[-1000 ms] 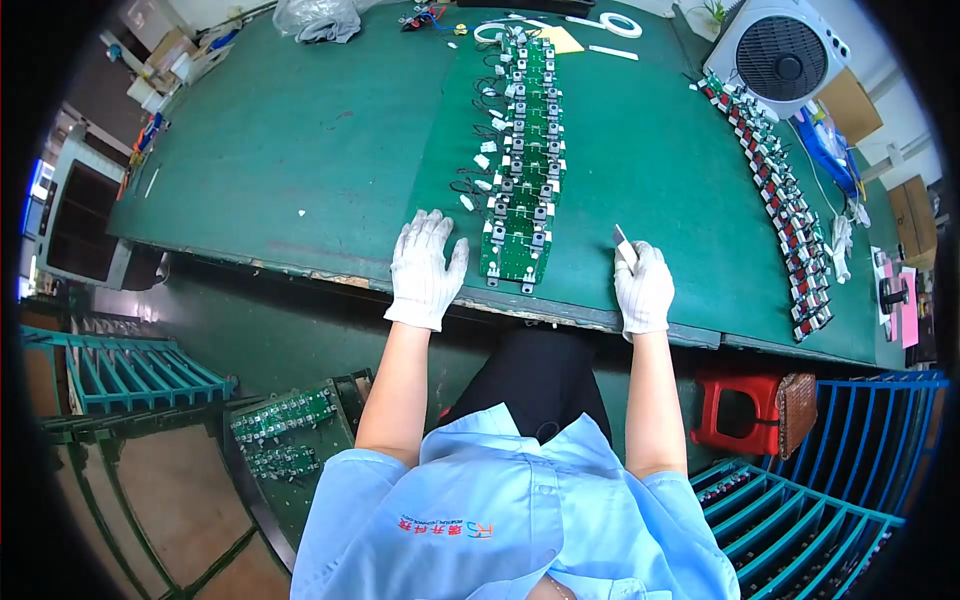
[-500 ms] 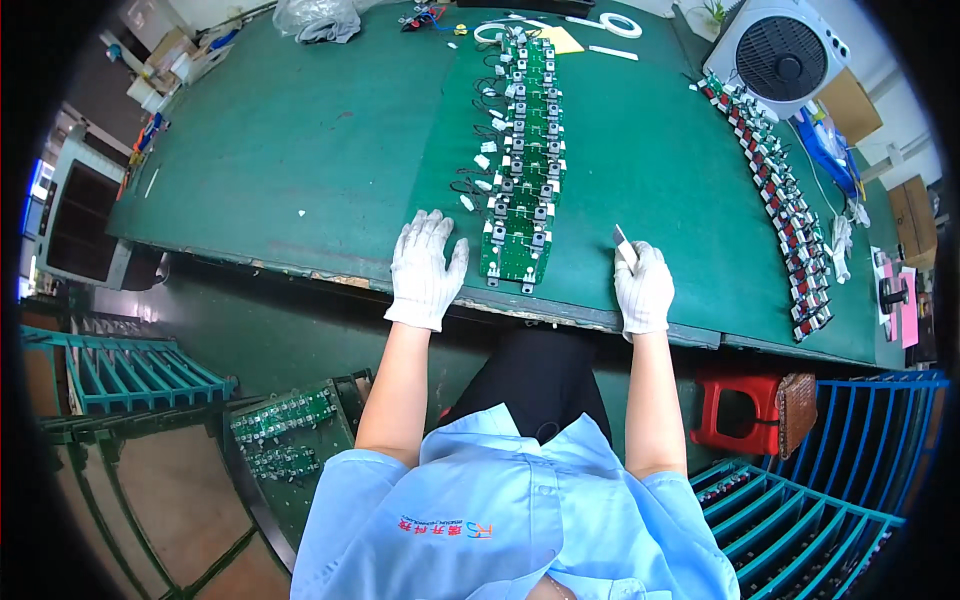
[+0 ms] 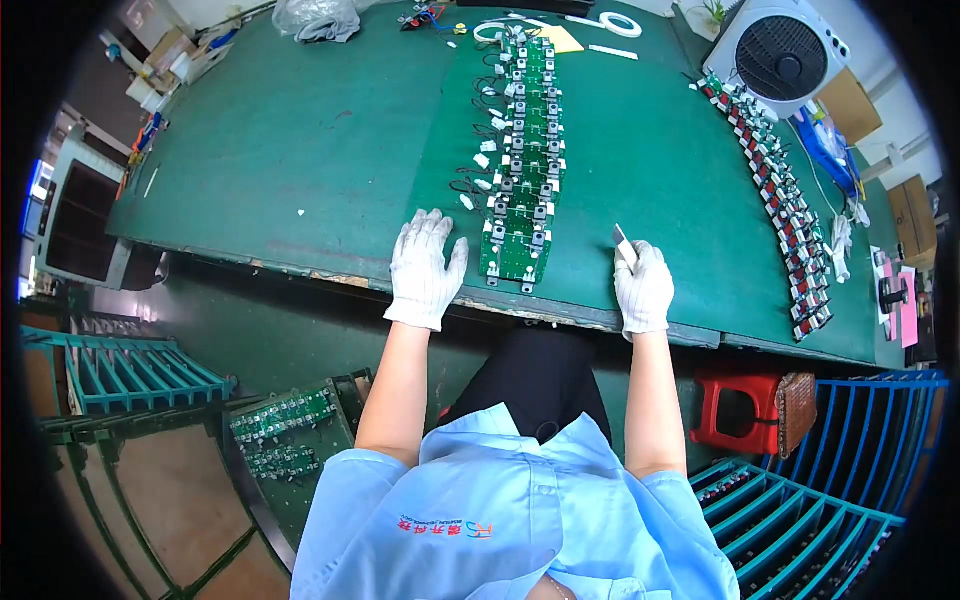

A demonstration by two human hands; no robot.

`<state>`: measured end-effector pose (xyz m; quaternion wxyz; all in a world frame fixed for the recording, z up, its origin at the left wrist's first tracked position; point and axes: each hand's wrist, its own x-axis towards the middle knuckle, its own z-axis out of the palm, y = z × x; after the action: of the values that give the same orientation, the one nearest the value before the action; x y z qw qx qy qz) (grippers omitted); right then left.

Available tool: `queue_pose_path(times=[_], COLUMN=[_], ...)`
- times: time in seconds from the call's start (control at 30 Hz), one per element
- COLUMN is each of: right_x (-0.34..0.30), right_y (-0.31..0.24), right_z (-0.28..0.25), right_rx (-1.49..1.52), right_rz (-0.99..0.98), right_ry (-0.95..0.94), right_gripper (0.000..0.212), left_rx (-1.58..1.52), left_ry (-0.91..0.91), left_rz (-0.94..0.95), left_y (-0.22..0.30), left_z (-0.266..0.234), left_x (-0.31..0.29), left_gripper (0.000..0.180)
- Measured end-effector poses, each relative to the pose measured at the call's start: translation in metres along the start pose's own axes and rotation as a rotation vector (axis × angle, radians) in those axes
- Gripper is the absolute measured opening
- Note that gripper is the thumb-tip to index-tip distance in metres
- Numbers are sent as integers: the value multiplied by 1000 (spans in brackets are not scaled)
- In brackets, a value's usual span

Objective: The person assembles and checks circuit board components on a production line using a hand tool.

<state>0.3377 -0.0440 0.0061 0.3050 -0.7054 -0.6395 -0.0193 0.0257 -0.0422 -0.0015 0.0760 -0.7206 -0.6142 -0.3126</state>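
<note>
A long row of green circuit boards (image 3: 519,240) lies on the green tabletop in front of me, carrying black and metal parts, with white connectors on dark wires along its left side. My left hand (image 3: 424,262), in a white glove, rests flat by the table's front edge, left of the boards' near end, fingers stretched out and holding nothing. On the other side my right hand (image 3: 643,285), also gloved, is closed around a small flat tool (image 3: 625,247) with a pale handle and a grey blade-like tip pointing away from me. Its exact kind is unclear.
A second row of boards with red parts (image 3: 780,195) runs along the right, below a boxy fan (image 3: 783,60). Tape rolls (image 3: 620,25) and a plastic bag (image 3: 316,18) lie at the far side. Racks (image 3: 800,520) and a red stool (image 3: 738,415) stand below the table.
</note>
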Motion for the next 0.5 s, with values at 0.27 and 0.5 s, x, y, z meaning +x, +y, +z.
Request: queue_pose_path(times=[0.27, 0.5], right_x=[0, 0], right_y=[1, -1], right_z=[0, -2], right_rx=[-1, -20], right_rz=[-9, 22], right_ry=[-2, -27], right_gripper=[21, 21], left_rx=[4, -5], left_ry=[0, 13], left_rz=[-1, 1], left_y=[1, 0], left_z=[-1, 0], left_x=[0, 0], left_gripper=[31, 30])
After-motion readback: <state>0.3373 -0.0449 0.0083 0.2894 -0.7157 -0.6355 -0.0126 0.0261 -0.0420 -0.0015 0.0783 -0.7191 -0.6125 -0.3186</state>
